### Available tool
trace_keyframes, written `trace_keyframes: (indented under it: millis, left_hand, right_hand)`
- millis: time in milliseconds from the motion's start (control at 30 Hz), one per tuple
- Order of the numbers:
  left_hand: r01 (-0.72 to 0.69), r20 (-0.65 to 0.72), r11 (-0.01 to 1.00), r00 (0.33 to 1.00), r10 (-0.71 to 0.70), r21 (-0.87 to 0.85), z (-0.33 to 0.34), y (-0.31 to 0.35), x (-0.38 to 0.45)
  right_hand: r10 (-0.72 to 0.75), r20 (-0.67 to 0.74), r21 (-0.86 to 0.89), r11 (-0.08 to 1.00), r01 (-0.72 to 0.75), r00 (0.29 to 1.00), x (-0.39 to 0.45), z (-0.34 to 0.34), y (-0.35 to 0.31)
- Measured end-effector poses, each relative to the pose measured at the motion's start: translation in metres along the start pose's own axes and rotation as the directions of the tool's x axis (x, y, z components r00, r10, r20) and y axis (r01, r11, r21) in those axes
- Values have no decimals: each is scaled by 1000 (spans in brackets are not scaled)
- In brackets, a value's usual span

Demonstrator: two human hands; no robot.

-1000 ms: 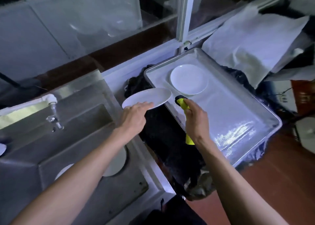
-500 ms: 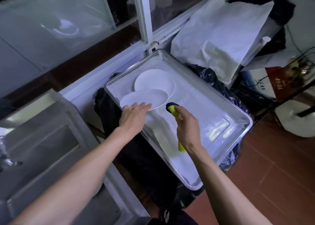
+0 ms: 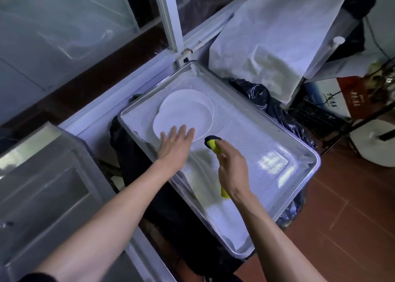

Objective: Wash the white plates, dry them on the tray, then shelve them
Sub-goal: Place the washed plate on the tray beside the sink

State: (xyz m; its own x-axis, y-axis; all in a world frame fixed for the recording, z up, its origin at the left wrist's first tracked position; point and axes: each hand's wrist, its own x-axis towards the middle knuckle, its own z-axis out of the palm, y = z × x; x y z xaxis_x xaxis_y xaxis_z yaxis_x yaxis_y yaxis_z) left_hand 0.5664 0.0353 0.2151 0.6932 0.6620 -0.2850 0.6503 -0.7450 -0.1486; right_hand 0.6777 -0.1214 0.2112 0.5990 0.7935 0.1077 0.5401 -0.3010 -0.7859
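Note:
Two white plates lie in the far left part of the metal tray (image 3: 295, 160). The upper plate (image 3: 181, 117) sits partly on top of the lower plate (image 3: 207, 102), whose rim shows behind it. My left hand (image 3: 176, 145) hovers at the near edge of the upper plate with straight fingers spread; whether the fingertips touch it is unclear. My right hand (image 3: 232, 166) holds a yellow and dark sponge (image 3: 212, 144) over the middle of the tray, its dark tip pointing toward the plates.
The steel sink (image 3: 42, 175) is at the left, partly out of frame. White sheeting (image 3: 267, 36) covers things behind the tray. Black plastic (image 3: 256, 93) lies under the tray. Red tile floor (image 3: 352, 217) is to the right, with boxes and a white round object beyond.
My left hand carried the plate from over the sink to the tray, set it partly on the other plate and let go, fingers now straight. The view turned right; the right hand kept holding the sponge.

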Motion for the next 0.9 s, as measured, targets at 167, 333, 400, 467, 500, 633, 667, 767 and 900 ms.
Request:
trace_keyframes:
  millis: [167,333,400,467,500,633,667,767,900]
  left_hand:
    - [-18,22,1000,1000,18,6,2,-1,29]
    - [-18,57,1000,998,17,21,8,-4,45]
    - [-27,59,1000,998,26,12,15,-5,50]
    - [-27,63,1000,998,27,-3,22,-4,53]
    - [-27,61,1000,998,28,-4,26,-4,54]
    - [-35,63,999,997,36,-21,29,-4,56]
    - [-34,70,999,997,35,-26,28,-3,57]
    - [-15,106,999,994,19,-39,25,-1,57]
    - [4,87,999,996,0,-48,20,-4,54]
  right_hand:
    - [-13,-3,32,999,14,1000,7,2,1]
    - [11,-4,30,1000,-11,1000,13,0,11]
    - [17,-12,25,1000,-16,1000,14,-2,12]
    - [12,-21,33,999,-12,1000,15,-3,14]
    - [12,-20,42,999,-11,1000,15,-3,16]
    - [33,7,43,999,-33,999,14,3,23]
    - [32,4,46,998,-33,999,14,3,22]
    - [18,-14,61,998,-17,1000,12,0,18]
    - [9,-30,77,997,-7,1000,8,-5,12]
